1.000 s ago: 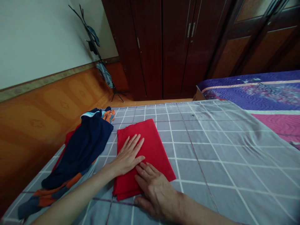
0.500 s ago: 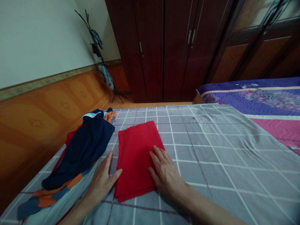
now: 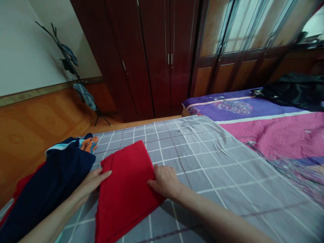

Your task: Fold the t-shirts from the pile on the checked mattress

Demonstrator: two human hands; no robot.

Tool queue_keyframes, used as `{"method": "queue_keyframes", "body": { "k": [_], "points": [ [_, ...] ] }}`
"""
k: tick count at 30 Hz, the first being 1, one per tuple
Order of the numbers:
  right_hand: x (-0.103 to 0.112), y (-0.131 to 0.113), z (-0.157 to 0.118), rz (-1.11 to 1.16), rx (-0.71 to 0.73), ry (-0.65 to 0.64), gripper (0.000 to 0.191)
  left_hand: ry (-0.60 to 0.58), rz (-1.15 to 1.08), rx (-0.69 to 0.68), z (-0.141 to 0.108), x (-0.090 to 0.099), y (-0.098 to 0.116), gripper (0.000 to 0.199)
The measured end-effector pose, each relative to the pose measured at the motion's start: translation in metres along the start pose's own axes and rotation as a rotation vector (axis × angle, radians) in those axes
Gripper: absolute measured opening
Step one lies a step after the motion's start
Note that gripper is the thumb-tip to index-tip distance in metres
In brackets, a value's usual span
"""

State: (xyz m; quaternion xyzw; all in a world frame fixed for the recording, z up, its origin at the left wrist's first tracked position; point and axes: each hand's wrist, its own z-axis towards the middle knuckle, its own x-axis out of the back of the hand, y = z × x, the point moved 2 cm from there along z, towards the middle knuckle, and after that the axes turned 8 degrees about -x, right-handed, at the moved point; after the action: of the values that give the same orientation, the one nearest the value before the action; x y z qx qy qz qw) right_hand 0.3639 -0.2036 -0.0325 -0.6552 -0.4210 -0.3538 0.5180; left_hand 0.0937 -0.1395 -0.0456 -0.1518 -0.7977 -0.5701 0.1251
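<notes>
1 folded red garment [image 3: 125,192], smooth, left hand [image 3: 94,179] and right hand [image 3: 164,181] at its sides, fingers [image 3: 105,174] unclenched.

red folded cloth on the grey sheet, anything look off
The red folded cloth lies skewed against the grid lines of the grey checked bedsheet, and the navy garment beside it sits in a rumpled heap.

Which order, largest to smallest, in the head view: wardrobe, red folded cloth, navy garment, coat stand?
1. Dark wood wardrobe
2. Red folded cloth and navy garment: too alike to rank, both near the camera
3. Coat stand
</notes>
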Motion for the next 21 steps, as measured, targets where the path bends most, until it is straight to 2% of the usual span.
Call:
{"method": "queue_keyframes", "body": {
  "k": [2, 4, 7, 9, 12, 14, 17, 21],
  "points": [
    [-0.002, 0.0, 0.0, 0.051, 0.012, 0.005, 0.033, -0.026, 0.025, -0.013, 0.001, -0.003, 0.005, 0.043],
    [-0.006, -0.001, 0.001, 0.112, 0.016, 0.009, 0.03, -0.001, 0.016, -0.043, 0.001, -0.007, 0.007, 0.044],
    [-0.013, -0.004, 0.003, 0.226, 0.013, 0.013, 0.025, -0.005, -0.14, -0.06, -0.002, -0.017, 0.009, 0.047],
    [-0.016, -0.004, 0.004, 0.323, 0.006, 0.02, 0.023, -0.029, -0.254, 0.003, -0.005, -0.025, 0.011, 0.046],
    [-0.012, 0.003, 0.004, 0.483, -0.002, 0.047, 0.023, -0.018, -0.315, 0.113, -0.007, -0.037, 0.019, 0.04],
    [-0.005, 0.015, 0.003, 0.587, -0.006, 0.077, 0.022, 0.005, -0.315, 0.11, -0.006, -0.047, 0.031, 0.04],
    [0.014, 0.046, 0.0, 0.731, -0.016, 0.147, 0.019, -0.008, -0.327, 0.022, -0.005, -0.072, 0.058, 0.046],
    [0.051, 0.101, -0.011, 0.894, -0.052, 0.263, 0.013, -0.166, -0.44, -0.179, -0.005, -0.127, 0.106, 0.049]
  ]
}}
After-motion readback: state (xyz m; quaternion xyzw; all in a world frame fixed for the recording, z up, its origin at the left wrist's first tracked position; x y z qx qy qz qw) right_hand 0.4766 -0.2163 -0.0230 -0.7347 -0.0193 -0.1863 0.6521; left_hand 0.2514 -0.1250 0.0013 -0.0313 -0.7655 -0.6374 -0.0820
